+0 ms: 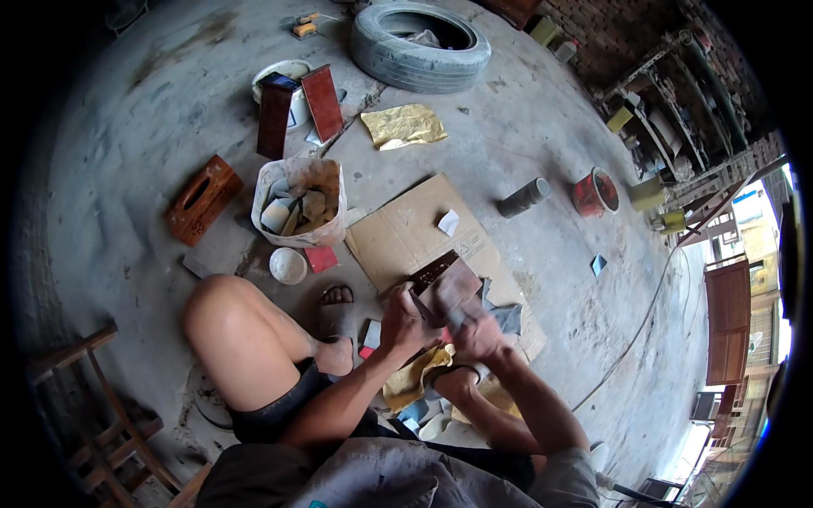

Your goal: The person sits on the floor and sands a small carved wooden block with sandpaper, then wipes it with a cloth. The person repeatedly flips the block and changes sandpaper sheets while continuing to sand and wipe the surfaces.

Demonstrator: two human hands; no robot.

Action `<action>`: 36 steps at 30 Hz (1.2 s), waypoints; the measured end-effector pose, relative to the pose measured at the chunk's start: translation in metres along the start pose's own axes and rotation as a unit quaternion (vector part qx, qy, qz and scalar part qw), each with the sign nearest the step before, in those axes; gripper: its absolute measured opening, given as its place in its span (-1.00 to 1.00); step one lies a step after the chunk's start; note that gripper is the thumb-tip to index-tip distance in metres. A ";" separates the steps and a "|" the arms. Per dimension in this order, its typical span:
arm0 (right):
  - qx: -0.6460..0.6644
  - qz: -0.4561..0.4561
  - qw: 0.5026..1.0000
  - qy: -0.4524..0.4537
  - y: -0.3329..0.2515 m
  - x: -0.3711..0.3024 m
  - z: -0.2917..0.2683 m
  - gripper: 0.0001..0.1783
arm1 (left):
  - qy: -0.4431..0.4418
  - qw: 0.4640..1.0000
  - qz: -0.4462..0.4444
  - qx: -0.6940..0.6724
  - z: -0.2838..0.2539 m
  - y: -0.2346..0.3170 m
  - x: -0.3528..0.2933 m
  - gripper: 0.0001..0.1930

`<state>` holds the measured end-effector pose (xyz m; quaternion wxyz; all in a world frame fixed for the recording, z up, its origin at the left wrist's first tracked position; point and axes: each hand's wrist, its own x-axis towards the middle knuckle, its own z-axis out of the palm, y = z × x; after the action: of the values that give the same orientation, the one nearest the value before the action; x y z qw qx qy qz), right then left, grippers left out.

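A dark reddish-brown wooden box [434, 269] with carved holes along one side is held tilted over the cardboard, between my knees. My left hand [406, 322] is closed round its near left side. My right hand [476, 330] lies over the box's smooth face, its fingers smeared by motion; whether they hold anything I cannot make out. Just right of the box are crumpled dark grey sheets [504, 317]. Below my hands a yellow-brown sheet of sandpaper [408, 381] lies by my foot.
Flattened cardboard [406, 222] lies ahead. To its left stand a square white tub [340, 203] of sandpaper pieces, a small white cup [288, 266] and a carved wooden tissue box [203, 200]. Farther off are a tyre [423, 72], a grey cylinder [525, 197] and a red bucket [584, 196].
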<state>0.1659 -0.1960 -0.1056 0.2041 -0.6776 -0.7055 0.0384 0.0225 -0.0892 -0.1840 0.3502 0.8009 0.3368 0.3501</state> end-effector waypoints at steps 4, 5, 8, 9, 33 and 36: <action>0.035 -0.018 0.999 0.001 -0.022 0.000 0.005 -0.34 | -0.038 0.997 -0.053 -0.033 0.007 -0.022 -0.007 -0.20; 0.046 -0.043 0.998 -0.022 -0.037 -0.003 0.009 -0.35 | -0.065 0.995 -0.058 -0.043 0.006 -0.026 -0.007 -0.11; 0.010 -0.035 0.999 -0.005 -0.012 -0.003 -0.003 -0.34 | -0.082 0.996 -0.036 -0.032 0.000 -0.017 -0.004 0.07; -0.002 -0.015 1.000 0.006 -0.004 0.001 -0.008 -0.33 | -0.047 0.999 -0.003 0.000 -0.006 -0.006 -0.004 0.07; 0.025 0.100 0.992 0.074 -0.074 -0.023 0.024 -0.36 | -0.091 0.994 -0.065 -0.011 -0.021 -0.005 -0.008 0.17; -0.013 0.208 0.972 0.104 -0.051 0.003 0.020 -0.32 | -0.088 0.992 -0.087 -0.037 -0.024 0.012 -0.001 0.15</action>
<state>0.1116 -0.1927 -0.1063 0.2549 -0.8124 -0.5244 0.0000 0.0067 -0.0881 -0.1626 0.4370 0.7827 0.3595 0.2591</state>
